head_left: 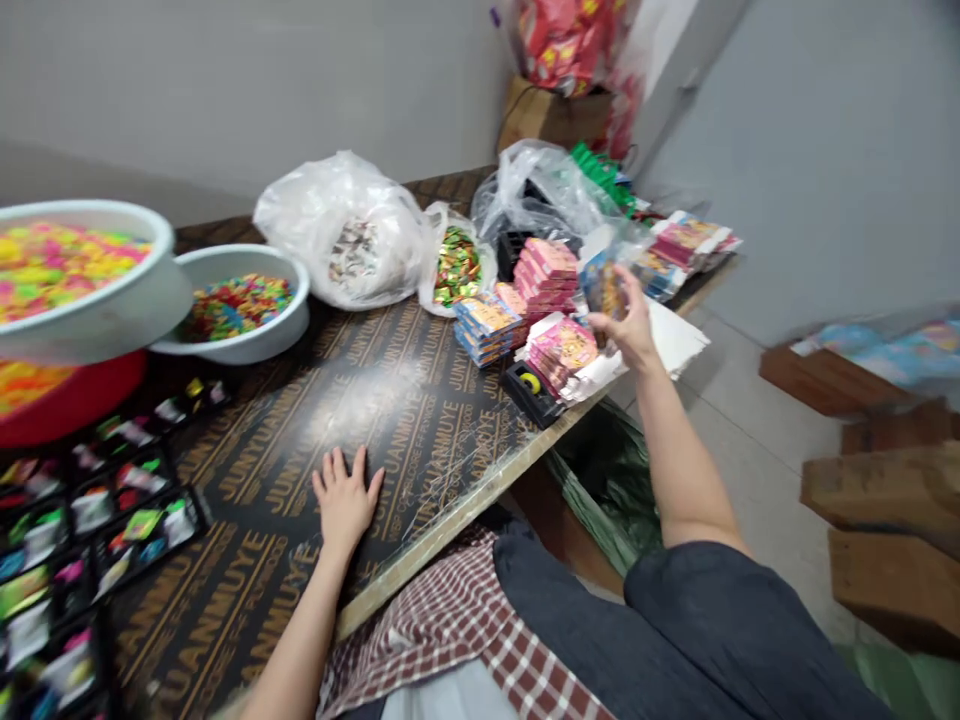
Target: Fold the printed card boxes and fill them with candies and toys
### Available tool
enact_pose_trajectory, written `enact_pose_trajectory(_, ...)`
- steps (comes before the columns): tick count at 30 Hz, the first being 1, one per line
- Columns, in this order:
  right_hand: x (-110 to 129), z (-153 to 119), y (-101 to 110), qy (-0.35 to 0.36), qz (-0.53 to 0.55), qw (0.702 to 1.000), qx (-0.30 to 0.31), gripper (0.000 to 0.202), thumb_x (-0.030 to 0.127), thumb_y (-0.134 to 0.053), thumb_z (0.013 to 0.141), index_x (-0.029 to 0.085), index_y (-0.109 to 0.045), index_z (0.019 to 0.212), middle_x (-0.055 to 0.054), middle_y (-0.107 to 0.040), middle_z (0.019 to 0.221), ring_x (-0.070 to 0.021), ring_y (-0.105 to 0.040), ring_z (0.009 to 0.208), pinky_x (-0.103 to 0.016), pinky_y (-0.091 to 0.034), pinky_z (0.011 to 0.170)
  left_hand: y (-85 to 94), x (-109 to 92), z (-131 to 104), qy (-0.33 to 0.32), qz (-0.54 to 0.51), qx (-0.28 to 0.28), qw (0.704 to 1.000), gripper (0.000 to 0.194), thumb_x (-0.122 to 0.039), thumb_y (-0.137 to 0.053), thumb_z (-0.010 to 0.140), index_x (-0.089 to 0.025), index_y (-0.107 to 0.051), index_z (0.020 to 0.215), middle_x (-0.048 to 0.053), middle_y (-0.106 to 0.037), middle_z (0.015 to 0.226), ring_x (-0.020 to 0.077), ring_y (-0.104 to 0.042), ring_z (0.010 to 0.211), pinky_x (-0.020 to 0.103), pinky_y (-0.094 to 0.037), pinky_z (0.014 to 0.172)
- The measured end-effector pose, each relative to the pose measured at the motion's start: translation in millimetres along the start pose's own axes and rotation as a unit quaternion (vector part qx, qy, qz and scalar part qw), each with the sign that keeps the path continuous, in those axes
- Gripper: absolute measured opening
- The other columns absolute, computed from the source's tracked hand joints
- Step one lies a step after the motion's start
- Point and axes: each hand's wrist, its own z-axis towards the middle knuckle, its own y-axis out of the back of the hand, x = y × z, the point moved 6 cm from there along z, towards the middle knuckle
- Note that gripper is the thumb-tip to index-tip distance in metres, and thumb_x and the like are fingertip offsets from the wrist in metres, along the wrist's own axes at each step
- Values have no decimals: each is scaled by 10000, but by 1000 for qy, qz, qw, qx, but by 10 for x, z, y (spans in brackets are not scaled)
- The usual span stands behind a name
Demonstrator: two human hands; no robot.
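My left hand (346,500) lies flat on the dark printed plywood table (300,440), fingers spread, holding nothing. Over the table's right end, my right hand (630,320) is closed on a small printed packet (601,285) with blue and orange on it; motion blur hides its details. Just below and left of that hand sits a pile of pink printed packets (562,345) on white card. Taller stacks of pink packets (546,275) and blue packets (487,320) stand beside it. A small black tray (532,390) with a yellow ring is at the table edge.
Tubs of colourful small pieces (247,345) stand at the left, near filled black trays (142,520). Clear plastic bags (345,200) line the back. A green bag (607,490) hangs below the table edge. Cardboard boxes (885,490) stand on the floor at right.
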Motion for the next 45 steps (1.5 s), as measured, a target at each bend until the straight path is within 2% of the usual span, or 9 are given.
enact_pose_trajectory(5,2197,-1047,-1321,187,200,933,234,1020,658,-793,588,328,-443,1487,-110,-480,1401,-369,-469,1264,-553,-363,1065,8,169,73,67,-127,11,990,517,-406,-638,829,-172,-640,1290,212,-461,1511,373,-307,1479,601,-210,1189)
enact_pose_trajectory(10,3060,-1224,-2145,57,125,956,261,954,575,-802,625,277,-473,1470,-163,-507,1374,-405,-440,1271,-582,-332,1055,129,587,2,152,-391,-10,908,437,-480,-741,673,-192,-736,1001,138,-714,1139,306,-625,1162,508,-408,1087)
enact_pose_trajectory(14,3087,-1128,-2336,50,108,952,283,864,545,-789,681,243,-508,1440,-176,-523,1389,-395,-425,1314,-573,-313,1080,232,744,-235,210,-513,-10,832,505,-532,-765,596,-166,-736,943,81,-727,881,231,-667,867,432,-503,938)
enact_pose_trajectory(20,2947,-1151,-2058,0,185,954,237,850,601,-752,712,263,-496,1449,-161,-500,1437,-386,-428,1346,-566,-317,1107,227,413,-245,238,-629,2,740,661,-501,-806,604,-192,-659,1170,129,-680,1153,254,-658,1041,417,-505,939)
enact_pose_trajectory(25,3223,-2042,-1678,125,402,851,313,781,728,-525,848,285,-451,1486,-104,-539,1396,-307,-457,1333,-486,-351,1138,137,-195,-126,185,-759,-36,623,902,-574,-753,652,-304,-416,1443,96,-462,1500,282,-433,1399,421,-391,1111)
enact_pose_trajectory(28,3125,-2393,-1488,95,402,852,323,640,718,-297,939,351,-565,1390,-77,-499,1404,-295,-411,1355,-497,-337,1154,58,-445,-187,172,-818,25,548,823,-553,-733,653,-260,-494,1384,95,-485,1489,305,-404,1420,442,-357,1142)
enact_pose_trajectory(35,2987,-1913,-1057,124,457,839,269,601,757,-455,865,248,-701,1070,-76,-545,1034,-245,-558,914,-432,-491,897,245,-518,-434,126,-823,184,522,691,-375,-777,552,-165,-657,1199,113,-691,1215,361,-582,1229,461,-446,1049)
enact_pose_trajectory(40,3246,-2029,-957,280,400,814,314,499,669,-518,893,223,-594,681,-53,-587,878,-238,-539,933,-411,-427,913,315,-520,-426,183,-832,148,501,754,-271,-718,524,-159,-616,1263,87,-712,1164,320,-659,1094,388,-511,920)
enact_pose_trajectory(45,3185,-2168,-889,318,298,876,205,414,510,-546,944,216,-567,654,-49,-585,816,-212,-489,838,-373,-376,826,266,-618,-560,240,-871,169,394,703,-537,-686,669,-105,-607,1217,149,-703,1154,360,-600,1215,473,-469,1029)
